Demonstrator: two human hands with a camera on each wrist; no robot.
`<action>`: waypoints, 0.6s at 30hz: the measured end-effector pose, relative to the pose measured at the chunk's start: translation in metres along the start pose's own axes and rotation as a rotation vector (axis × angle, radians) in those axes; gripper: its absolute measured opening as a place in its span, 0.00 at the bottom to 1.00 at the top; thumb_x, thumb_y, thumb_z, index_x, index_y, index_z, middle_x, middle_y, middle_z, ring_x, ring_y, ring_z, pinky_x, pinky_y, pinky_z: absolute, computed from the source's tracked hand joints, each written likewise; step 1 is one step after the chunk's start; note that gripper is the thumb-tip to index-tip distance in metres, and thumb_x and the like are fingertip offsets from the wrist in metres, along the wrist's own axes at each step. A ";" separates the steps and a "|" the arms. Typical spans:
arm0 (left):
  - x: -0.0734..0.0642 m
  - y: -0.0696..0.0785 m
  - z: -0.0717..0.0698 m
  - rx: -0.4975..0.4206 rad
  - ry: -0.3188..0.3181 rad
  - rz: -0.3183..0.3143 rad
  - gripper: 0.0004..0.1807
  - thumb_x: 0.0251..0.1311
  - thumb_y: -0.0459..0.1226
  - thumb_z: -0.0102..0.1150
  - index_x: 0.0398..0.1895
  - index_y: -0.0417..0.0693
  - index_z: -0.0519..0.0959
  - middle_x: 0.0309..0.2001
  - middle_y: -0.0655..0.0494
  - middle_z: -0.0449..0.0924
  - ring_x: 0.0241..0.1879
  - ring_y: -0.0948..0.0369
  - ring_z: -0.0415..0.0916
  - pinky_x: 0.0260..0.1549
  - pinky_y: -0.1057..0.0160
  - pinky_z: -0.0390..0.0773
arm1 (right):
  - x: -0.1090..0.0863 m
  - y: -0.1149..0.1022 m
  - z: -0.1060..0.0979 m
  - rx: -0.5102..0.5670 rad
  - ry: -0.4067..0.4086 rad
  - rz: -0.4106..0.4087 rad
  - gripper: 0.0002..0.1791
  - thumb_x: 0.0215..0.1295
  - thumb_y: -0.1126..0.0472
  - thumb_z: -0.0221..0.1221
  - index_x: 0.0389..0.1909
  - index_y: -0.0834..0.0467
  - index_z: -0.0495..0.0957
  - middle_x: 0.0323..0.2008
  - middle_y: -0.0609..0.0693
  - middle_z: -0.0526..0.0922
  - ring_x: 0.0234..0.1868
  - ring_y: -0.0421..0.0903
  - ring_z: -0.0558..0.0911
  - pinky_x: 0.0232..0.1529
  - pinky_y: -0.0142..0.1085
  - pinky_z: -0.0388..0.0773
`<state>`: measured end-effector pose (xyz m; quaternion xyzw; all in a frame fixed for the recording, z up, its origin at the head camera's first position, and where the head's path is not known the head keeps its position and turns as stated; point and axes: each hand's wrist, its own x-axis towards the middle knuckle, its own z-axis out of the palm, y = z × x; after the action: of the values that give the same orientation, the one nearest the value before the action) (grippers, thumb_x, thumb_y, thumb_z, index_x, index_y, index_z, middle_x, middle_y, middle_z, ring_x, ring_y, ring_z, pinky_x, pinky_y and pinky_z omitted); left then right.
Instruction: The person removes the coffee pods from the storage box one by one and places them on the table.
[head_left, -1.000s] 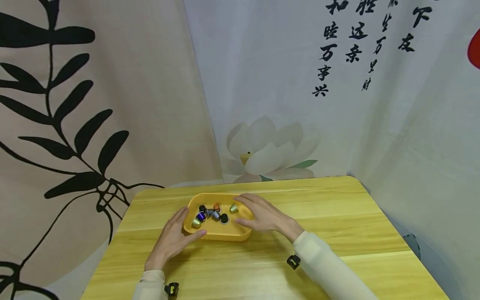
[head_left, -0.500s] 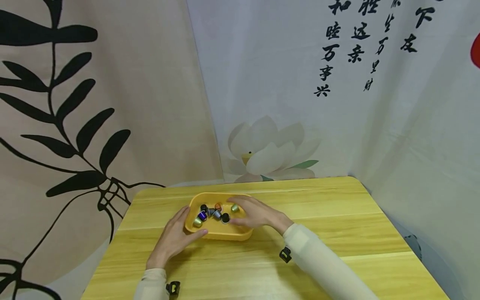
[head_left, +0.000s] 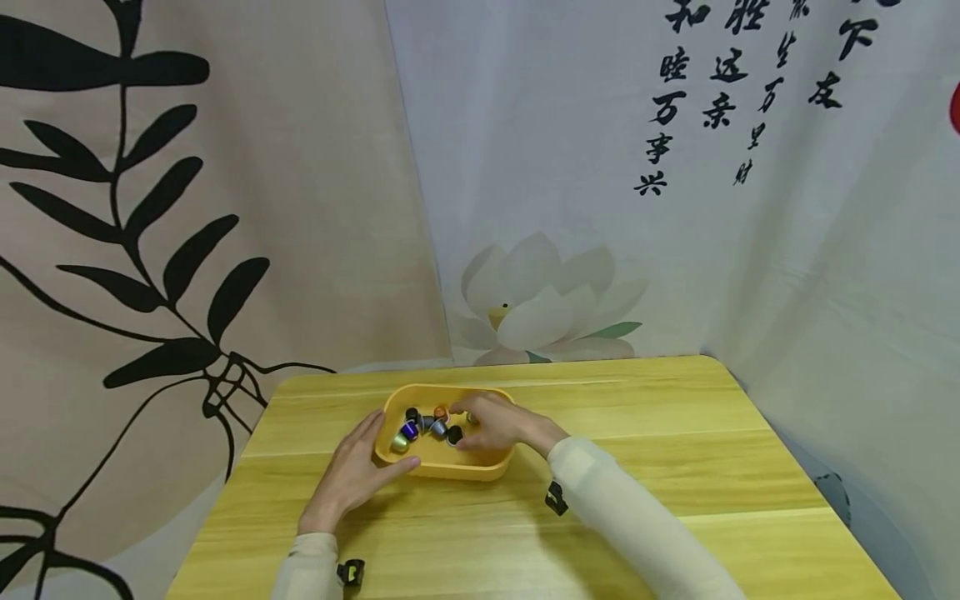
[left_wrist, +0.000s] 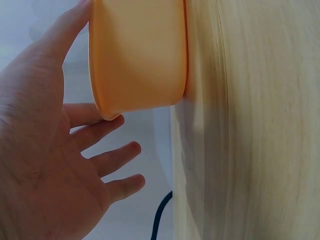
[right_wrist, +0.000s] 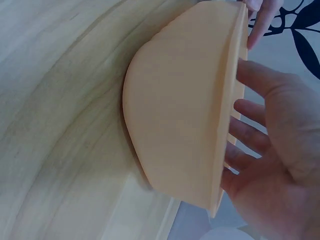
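A yellow plastic tray [head_left: 442, 473] holds several small coffee capsules, among them a purple capsule [head_left: 409, 430], a gold-green capsule [head_left: 400, 442], an orange capsule [head_left: 441, 412] and a black capsule [head_left: 454, 434]. My left hand [head_left: 348, 479] spans the tray's near left corner, fingers and thumb extended along the rim. Its lower fingers spread free in the left wrist view. My right hand [head_left: 498, 421] reaches over the right side into the tray, thumb and fingers apart, thumb tip beside the black capsule. A greenish capsule [head_left: 471, 417] is mostly hidden under its fingers.
The tray stands toward the back of a wooden table [head_left: 637, 467]. Behind the table hangs a cloth backdrop [head_left: 555, 167] with printed leaves, a lotus and characters. A dark cord [left_wrist: 159, 217] shows beyond the table edge in the left wrist view.
My right hand has moved left and lower into the tray, its fingers now covering the greenish capsule. My left hand stays at the tray's corner.
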<state>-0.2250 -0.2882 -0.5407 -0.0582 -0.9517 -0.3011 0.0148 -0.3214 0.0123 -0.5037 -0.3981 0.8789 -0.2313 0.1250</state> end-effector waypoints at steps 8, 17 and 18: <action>-0.004 0.000 -0.005 0.028 -0.016 -0.026 0.66 0.69 0.70 0.69 0.93 0.38 0.52 0.93 0.36 0.47 0.90 0.29 0.50 0.85 0.22 0.56 | 0.011 -0.003 0.007 -0.022 -0.046 0.023 0.32 0.77 0.54 0.74 0.77 0.57 0.80 0.74 0.52 0.86 0.60 0.49 0.91 0.65 0.39 0.89; -0.002 0.004 -0.003 0.010 -0.032 -0.016 0.66 0.70 0.69 0.70 0.93 0.37 0.51 0.93 0.35 0.47 0.90 0.29 0.50 0.85 0.24 0.58 | 0.015 0.000 0.012 0.003 -0.075 0.082 0.29 0.75 0.58 0.75 0.75 0.53 0.84 0.58 0.51 0.93 0.41 0.34 0.85 0.49 0.30 0.87; -0.001 0.004 -0.002 0.008 -0.033 -0.016 0.66 0.70 0.69 0.70 0.93 0.38 0.51 0.93 0.36 0.47 0.90 0.29 0.50 0.85 0.24 0.58 | 0.015 0.000 0.012 0.002 -0.077 0.081 0.29 0.75 0.58 0.75 0.75 0.53 0.84 0.57 0.51 0.94 0.41 0.34 0.86 0.49 0.30 0.88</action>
<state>-0.2232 -0.2865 -0.5364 -0.0555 -0.9535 -0.2963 -0.0029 -0.3264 -0.0023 -0.5149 -0.3708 0.8885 -0.2115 0.1684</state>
